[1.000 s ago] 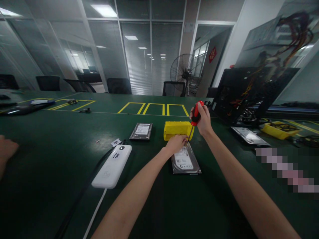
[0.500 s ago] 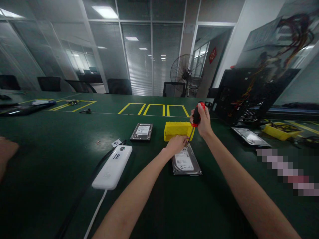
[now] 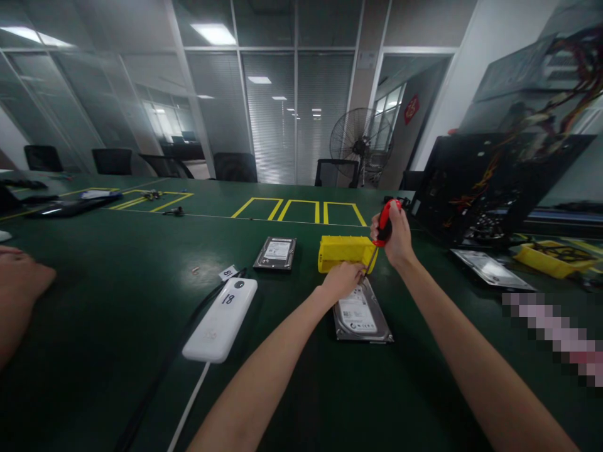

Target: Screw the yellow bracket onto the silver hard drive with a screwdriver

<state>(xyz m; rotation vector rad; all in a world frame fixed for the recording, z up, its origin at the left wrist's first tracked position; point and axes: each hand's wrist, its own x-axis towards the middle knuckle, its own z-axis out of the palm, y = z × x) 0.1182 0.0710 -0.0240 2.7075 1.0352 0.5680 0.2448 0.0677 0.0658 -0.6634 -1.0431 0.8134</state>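
My right hand (image 3: 396, 235) is wrapped round the red and black handle of a screwdriver (image 3: 385, 225), which slants down and left. Its shaft ends at the fingertips of my left hand (image 3: 343, 279). Those fingers are pinched together over the far end of a hard drive (image 3: 362, 314), and whatever they hold is hidden. The drive lies flat, its white label facing up. Just behind it, a yellow plastic bin (image 3: 346, 250) rests on its side, close to my left hand.
Left of my hands lie a second hard drive (image 3: 276, 253) and a white power bank (image 3: 221, 320) with a cable. An open computer case (image 3: 499, 188) stands at the right, near another drive (image 3: 490, 269) and yellow tray (image 3: 549, 262). Another person's hand (image 3: 21, 282) shows at the left edge.
The whole view has shifted a little, moving everything right and down. The screwdriver's handle shows a different side, so it appears turned. Both hands keep their places at the drive.
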